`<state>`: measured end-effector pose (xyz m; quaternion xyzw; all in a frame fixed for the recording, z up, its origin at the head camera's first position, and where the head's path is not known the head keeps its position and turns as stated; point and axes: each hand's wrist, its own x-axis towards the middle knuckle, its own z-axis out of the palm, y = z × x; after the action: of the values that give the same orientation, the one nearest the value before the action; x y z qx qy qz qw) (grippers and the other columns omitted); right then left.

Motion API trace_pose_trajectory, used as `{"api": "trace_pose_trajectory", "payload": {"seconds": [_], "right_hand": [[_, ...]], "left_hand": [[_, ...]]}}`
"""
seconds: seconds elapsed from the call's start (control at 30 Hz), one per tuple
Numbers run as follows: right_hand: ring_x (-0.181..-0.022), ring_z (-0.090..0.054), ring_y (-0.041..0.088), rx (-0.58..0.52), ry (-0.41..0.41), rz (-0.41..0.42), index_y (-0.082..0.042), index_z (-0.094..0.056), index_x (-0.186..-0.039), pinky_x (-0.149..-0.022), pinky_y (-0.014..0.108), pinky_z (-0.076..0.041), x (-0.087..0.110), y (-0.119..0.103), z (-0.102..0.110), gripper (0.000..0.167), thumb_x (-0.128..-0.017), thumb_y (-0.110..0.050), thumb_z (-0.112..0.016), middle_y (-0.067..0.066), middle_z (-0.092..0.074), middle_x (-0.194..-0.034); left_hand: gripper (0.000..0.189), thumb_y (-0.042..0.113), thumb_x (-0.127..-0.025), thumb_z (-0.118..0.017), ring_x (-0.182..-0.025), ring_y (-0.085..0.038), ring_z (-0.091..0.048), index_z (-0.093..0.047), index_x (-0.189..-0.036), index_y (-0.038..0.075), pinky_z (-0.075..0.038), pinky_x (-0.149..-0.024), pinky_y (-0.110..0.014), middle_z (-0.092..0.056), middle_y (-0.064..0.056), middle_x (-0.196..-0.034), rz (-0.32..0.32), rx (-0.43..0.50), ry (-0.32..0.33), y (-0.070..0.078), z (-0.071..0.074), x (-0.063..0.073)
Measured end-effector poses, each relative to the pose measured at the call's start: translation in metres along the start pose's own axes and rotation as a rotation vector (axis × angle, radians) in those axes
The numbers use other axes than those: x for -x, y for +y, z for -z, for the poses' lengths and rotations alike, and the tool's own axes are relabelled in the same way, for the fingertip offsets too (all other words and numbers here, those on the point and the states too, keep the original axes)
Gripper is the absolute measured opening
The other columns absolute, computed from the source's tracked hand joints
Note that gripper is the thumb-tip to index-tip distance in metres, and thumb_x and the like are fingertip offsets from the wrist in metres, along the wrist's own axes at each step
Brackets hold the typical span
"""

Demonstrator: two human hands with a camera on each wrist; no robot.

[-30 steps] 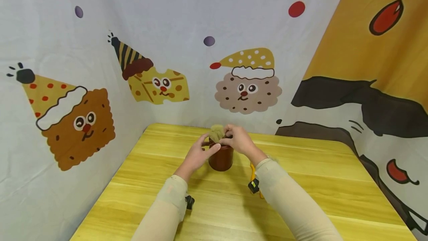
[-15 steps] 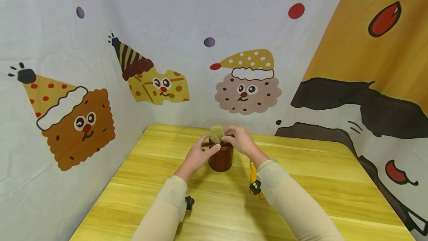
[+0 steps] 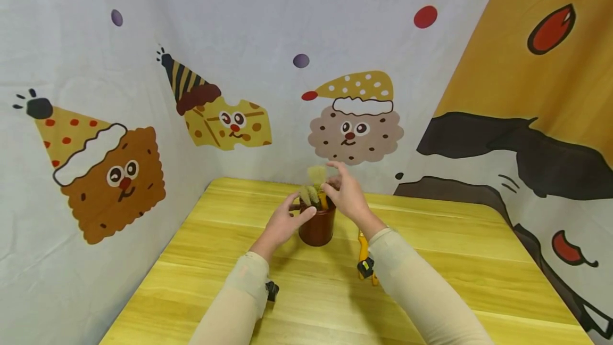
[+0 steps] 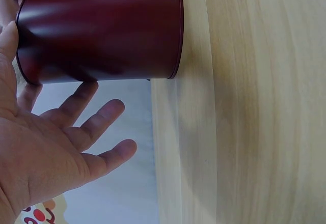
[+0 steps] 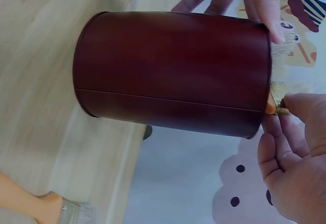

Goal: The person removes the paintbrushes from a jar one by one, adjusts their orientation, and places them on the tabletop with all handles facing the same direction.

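A dark red cylindrical pen holder [image 3: 317, 228] stands upright on the table. My left hand [image 3: 286, 220] grips its rim, the thumb on the near side and the other fingers spread along the left side, as the left wrist view [image 4: 56, 147] shows. At the mouth, my right hand [image 3: 348, 196] pinches a paintbrush [image 5: 277, 94] near its gold ferrule. Its pale bristles point up and its orange handle goes down into the holder, the lower part hidden. Beside it, other brush heads [image 3: 306, 196] stick out of the holder.
Another orange-handled paintbrush [image 5: 35, 203] lies on the table right of the holder, partly behind the right wrist in the head view. A curtain [image 3: 268, 25] printed with cartoon figures hangs close behind the wooden table [image 3: 201, 260].
The right hand has risen slightly, and an upright paintbrush with pale bristles now shows above the others at the holder's mouth. The left hand and the holder have hardly moved.
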<state>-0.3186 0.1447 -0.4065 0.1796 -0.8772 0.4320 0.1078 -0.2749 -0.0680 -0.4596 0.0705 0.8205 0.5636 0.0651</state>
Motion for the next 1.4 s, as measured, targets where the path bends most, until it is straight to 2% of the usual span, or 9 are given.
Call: {"api": "trace_pose_trajectory", "payload": {"seconds": [0.23,0.37,0.57,0.77,0.83,1.03,1.13,1.27,1.4], "right_hand": [[-0.1,-0.076,0.03,-0.09,0.081,0.054,-0.023,-0.038,-0.164,-0.083,0.045,-0.064,-0.005,-0.008,0.014,0.067,-0.105,-0.011,-0.069,0.014,-0.071,-0.115],[-0.096,-0.077,0.03,-0.11,0.125,0.076,-0.023,-0.039,-0.163,-0.078,0.037,-0.062,-0.007,-0.014,0.028,0.067,-0.105,-0.01,-0.069,0.015,-0.071,-0.109],[-0.091,-0.073,0.024,-0.184,0.211,0.063,-0.026,-0.045,-0.161,-0.077,0.022,-0.056,-0.007,-0.024,0.054,0.064,-0.104,-0.012,-0.071,0.017,-0.069,-0.107],[-0.089,-0.071,0.01,-0.179,0.243,0.024,-0.027,-0.047,-0.161,-0.078,0.019,-0.056,0.001,-0.025,0.089,0.061,-0.105,-0.018,-0.071,0.015,-0.07,-0.109],[-0.088,-0.071,0.006,-0.148,0.253,0.013,-0.029,-0.047,-0.161,-0.078,0.018,-0.056,0.005,-0.021,0.101,0.061,-0.105,-0.021,-0.071,0.013,-0.07,-0.109],[-0.096,-0.073,0.007,-0.049,0.255,-0.035,-0.032,-0.043,-0.163,-0.079,0.014,-0.055,0.026,0.001,0.134,0.063,-0.106,-0.028,-0.069,0.013,-0.07,-0.118],[-0.099,-0.07,-0.001,0.019,0.243,-0.08,-0.034,-0.04,-0.165,-0.079,0.012,-0.054,0.041,0.016,0.15,0.064,-0.107,-0.032,-0.067,0.013,-0.07,-0.123],[-0.093,-0.063,-0.015,0.103,0.232,-0.134,-0.028,-0.039,-0.167,-0.076,0.01,-0.052,0.059,0.039,0.169,0.065,-0.108,-0.035,-0.066,0.016,-0.071,-0.125],[-0.084,-0.061,-0.016,0.163,0.229,-0.192,-0.019,-0.038,-0.167,-0.069,0.013,-0.053,0.078,0.064,0.182,0.067,-0.108,-0.032,-0.066,0.022,-0.073,-0.123]], "left_hand": [[0.083,0.064,-0.1,-0.067,-0.152,-0.042,-0.047,-0.03,-0.169,0.036,-0.047,-0.115,-0.066,-0.045,-0.014,-0.167,-0.006,0.002,0.011,0.001,-0.001,0.0],[0.083,0.065,-0.1,-0.067,-0.151,-0.042,-0.048,-0.031,-0.169,0.036,-0.049,-0.113,-0.065,-0.047,-0.015,-0.165,-0.009,-0.014,0.016,0.0,-0.001,-0.001],[0.084,0.065,-0.099,-0.067,-0.151,-0.041,-0.048,-0.031,-0.169,0.036,-0.049,-0.114,-0.064,-0.048,-0.015,-0.165,-0.006,-0.016,0.017,-0.001,-0.001,-0.001],[0.081,0.063,-0.1,-0.068,-0.152,-0.041,-0.048,-0.032,-0.168,0.039,-0.048,-0.115,-0.064,-0.05,-0.013,-0.164,-0.012,-0.001,0.015,-0.001,-0.001,0.0],[0.081,0.064,-0.099,-0.068,-0.152,-0.042,-0.047,-0.032,-0.168,0.039,-0.048,-0.115,-0.064,-0.049,-0.013,-0.164,-0.014,0.004,0.014,-0.001,-0.001,0.001],[0.081,0.065,-0.099,-0.067,-0.153,-0.043,-0.045,-0.032,-0.168,0.04,-0.049,-0.113,-0.064,-0.047,-0.012,-0.165,-0.023,0.011,0.009,-0.002,0.0,0.001],[0.081,0.064,-0.1,-0.067,-0.153,-0.043,-0.046,-0.031,-0.168,0.041,-0.049,-0.113,-0.064,-0.047,-0.012,-0.166,-0.026,0.013,0.004,-0.001,0.0,0.001],[0.081,0.065,-0.099,-0.067,-0.153,-0.042,-0.046,-0.031,-0.168,0.041,-0.049,-0.113,-0.064,-0.047,-0.012,-0.165,-0.028,0.008,0.001,-0.001,0.0,0.001],[0.081,0.067,-0.099,-0.067,-0.153,-0.042,-0.046,-0.031,-0.168,0.042,-0.049,-0.114,-0.064,-0.047,-0.012,-0.166,-0.03,0.007,-0.002,-0.002,-0.001,0.001]]}}
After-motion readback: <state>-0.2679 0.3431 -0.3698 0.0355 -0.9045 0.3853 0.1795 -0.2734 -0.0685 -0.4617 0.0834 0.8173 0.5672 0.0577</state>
